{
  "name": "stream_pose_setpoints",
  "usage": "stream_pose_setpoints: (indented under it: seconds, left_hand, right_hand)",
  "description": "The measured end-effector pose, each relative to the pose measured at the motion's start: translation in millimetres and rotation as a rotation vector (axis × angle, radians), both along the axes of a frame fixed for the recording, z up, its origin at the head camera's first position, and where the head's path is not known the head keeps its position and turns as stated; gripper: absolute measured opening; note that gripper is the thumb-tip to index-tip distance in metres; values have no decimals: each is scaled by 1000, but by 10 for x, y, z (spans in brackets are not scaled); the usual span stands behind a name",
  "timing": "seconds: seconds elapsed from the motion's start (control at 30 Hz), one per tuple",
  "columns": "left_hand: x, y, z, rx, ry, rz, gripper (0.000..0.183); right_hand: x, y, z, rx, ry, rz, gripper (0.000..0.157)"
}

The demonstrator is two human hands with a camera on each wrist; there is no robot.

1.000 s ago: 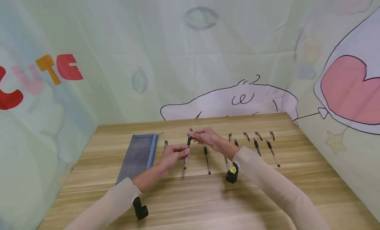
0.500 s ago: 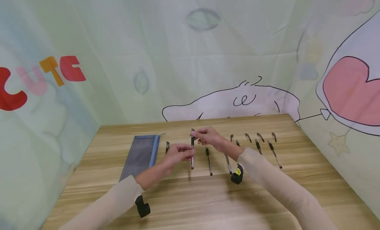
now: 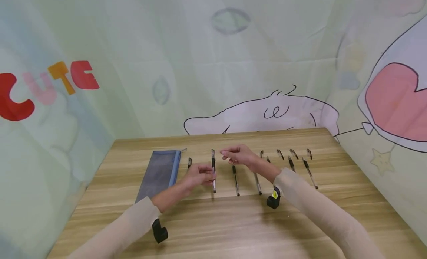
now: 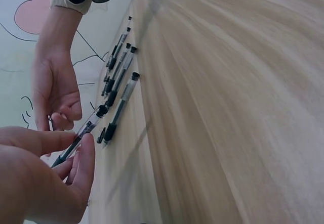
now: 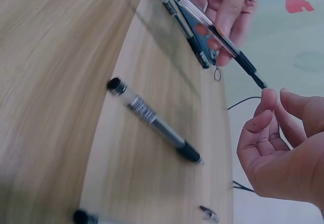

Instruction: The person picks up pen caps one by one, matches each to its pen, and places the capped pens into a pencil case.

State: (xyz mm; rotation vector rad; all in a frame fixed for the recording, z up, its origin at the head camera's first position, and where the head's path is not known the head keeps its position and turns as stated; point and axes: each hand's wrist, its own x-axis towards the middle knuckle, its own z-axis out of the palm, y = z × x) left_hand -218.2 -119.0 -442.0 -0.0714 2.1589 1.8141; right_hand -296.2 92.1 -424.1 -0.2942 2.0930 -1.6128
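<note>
My left hand (image 3: 199, 175) pinches a clear-barrelled gel pen (image 3: 214, 170) by the lower part of its barrel, between thumb and fingers. The pen points away from me over the table, and a clear cap with a clip covers its far end. To its right my right hand (image 3: 241, 155) is held apart from the cap end, fingers loosely bent. In the right wrist view, the fingertips (image 5: 268, 98) lie close to the tip of the pen. An uncapped pen (image 3: 235, 181) lies on the table just below the right hand.
A blue-grey mesh zip pouch (image 3: 158, 171) lies at the left, with another pen (image 3: 189, 161) beside it, partly hidden by the left hand. Several uncapped pens, one at the far right (image 3: 310, 173), and loose caps (image 3: 279, 154) lie in rows. Printed curtains surround the wooden table (image 3: 233, 229).
My right hand has let go of the pen's cap end and drawn off to the right. The left hand keeps the pen and has lowered it slightly.
</note>
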Motion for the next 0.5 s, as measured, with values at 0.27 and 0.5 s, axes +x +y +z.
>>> stream_pose_setpoints:
  seconds: [0.27, 0.5]
  left_hand:
    - [-52, -26, -130, -67, 38, 49, 29]
    - [-66, -10, -258, -139, 75, 119, 28]
  right_hand:
    - [-11, 180, -81, -12, -6, -9, 40]
    - [-2, 277, -150, -8, 3, 36, 42]
